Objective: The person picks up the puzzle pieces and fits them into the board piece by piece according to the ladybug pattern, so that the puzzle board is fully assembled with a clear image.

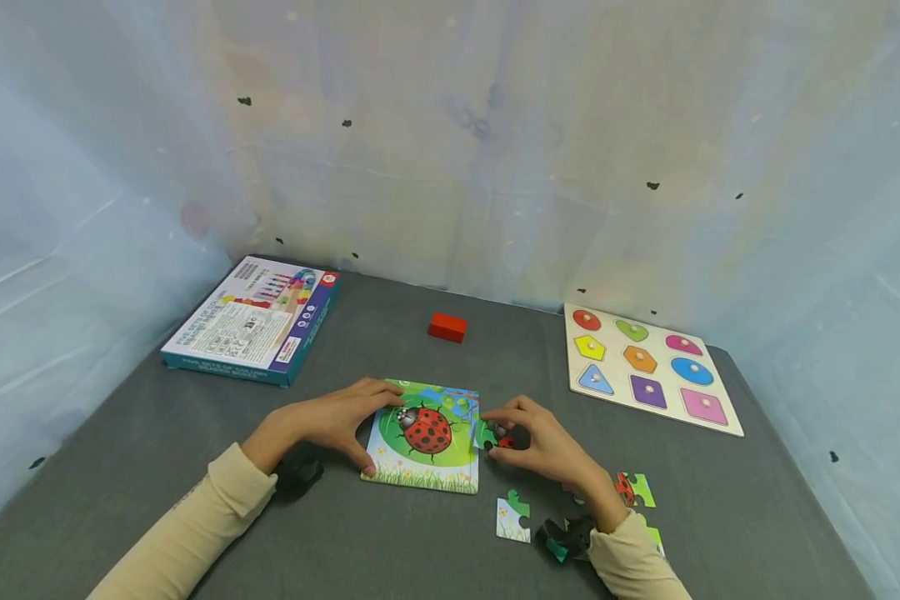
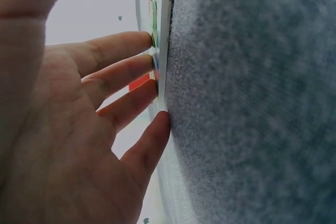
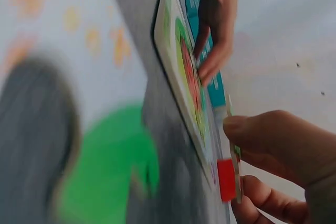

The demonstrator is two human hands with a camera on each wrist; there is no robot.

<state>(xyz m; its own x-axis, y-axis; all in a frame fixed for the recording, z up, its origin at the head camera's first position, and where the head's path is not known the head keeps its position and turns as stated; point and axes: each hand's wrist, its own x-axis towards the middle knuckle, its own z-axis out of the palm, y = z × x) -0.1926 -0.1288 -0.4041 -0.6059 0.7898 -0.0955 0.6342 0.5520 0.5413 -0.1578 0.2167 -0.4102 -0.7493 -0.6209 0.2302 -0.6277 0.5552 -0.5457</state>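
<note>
"On the grey table (image 1: 345, 542), where's the puzzle piece (image 1: 484, 434)?"

"At the right edge of the ladybird board (image 1: 427, 435) — pinched by the right hand (image 1: 544, 442), the nearer one."

"And the left hand (image 1: 336, 418)?"

"Fingers spread, resting on the board's left side — apart from the piece."

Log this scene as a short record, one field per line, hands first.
left hand: touches the square ladybug board
right hand: pinches a mostly green jigsaw piece near that board's right edge
loose pieces: one white-and-green jigsaw piece; others, partly hidden
back left: white-and-teal cardboard box
back centre: red rectangular block
back right: pale flat board, nine coloured knobbed shapes
</note>
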